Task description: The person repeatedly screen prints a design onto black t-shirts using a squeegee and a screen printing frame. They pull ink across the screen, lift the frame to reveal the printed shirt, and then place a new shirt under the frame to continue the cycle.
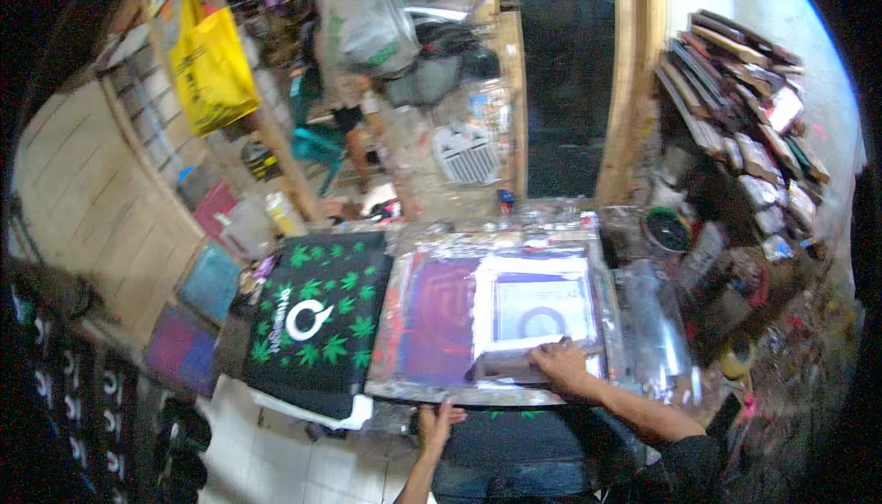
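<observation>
R sleeve (689, 464) dk/blk, short; R forearm (640, 412), L forearm (420, 479), R hand (561, 364), L hand (437, 425) all bare.

Single cam: L one of a head-worn wide fisheye pair, at approx. the wearer's head ht., facing fwd & angled down. Close range: bare L hand (439, 423) + bare R hand (559, 364) in lower half, forearms entering from the bottom/lower R. Mid-range, seen obliquely from above: flat rectangular purple-and-white framed panel (443, 313), approx. ctr. Farther, up top: tall dark opening w/ pale wooden posts (567, 81). Edges bend nr rim; corners black.
</observation>
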Tool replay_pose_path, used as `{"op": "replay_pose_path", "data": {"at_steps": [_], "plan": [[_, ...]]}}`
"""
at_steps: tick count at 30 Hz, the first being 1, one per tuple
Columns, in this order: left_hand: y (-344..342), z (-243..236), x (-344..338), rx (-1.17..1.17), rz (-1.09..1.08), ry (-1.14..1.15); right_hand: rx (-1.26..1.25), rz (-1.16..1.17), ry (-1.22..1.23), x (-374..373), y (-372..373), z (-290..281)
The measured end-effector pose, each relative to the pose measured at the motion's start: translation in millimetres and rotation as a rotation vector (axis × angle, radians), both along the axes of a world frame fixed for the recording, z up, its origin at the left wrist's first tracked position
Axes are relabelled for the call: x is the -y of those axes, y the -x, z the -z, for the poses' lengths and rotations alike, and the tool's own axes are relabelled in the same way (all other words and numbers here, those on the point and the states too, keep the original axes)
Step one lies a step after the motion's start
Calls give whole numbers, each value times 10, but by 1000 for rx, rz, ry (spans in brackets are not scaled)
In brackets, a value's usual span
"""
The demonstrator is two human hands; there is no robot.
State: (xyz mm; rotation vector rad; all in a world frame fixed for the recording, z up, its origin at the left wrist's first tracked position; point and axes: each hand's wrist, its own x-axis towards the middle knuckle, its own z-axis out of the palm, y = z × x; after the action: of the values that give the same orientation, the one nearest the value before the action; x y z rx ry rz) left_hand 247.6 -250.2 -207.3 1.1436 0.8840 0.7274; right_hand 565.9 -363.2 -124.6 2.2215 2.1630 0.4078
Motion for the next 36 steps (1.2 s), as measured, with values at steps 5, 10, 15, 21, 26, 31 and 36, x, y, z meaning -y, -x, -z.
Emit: {"op": "replay_pose_path", "data": {"at_steps": [5,10,15,21,26,31,36], "plan": [[28,-37,15,-43,-53,94,-37,187,-149,-1165,-968,-37],[18,-56,-7,-52,-59,148,-228,92,12,-1085,-968,-263],[-25,-135,3,-60,-80,154,-452,-72,361,-823,-865,-267],[-28,-282,-39,-96,-38,172,-160,190,-57,-1937,-1540,-410],[-43,-320,-17,-179,-72,234,-234,57,-11,-1925,-1342,-334],[-44,-308,4,-136,-49,185,-264,-113,41,-797,-526,-230],[-16,-321,1,-103,-22,193,-355,-270,217,-880,-708,-361]]}}
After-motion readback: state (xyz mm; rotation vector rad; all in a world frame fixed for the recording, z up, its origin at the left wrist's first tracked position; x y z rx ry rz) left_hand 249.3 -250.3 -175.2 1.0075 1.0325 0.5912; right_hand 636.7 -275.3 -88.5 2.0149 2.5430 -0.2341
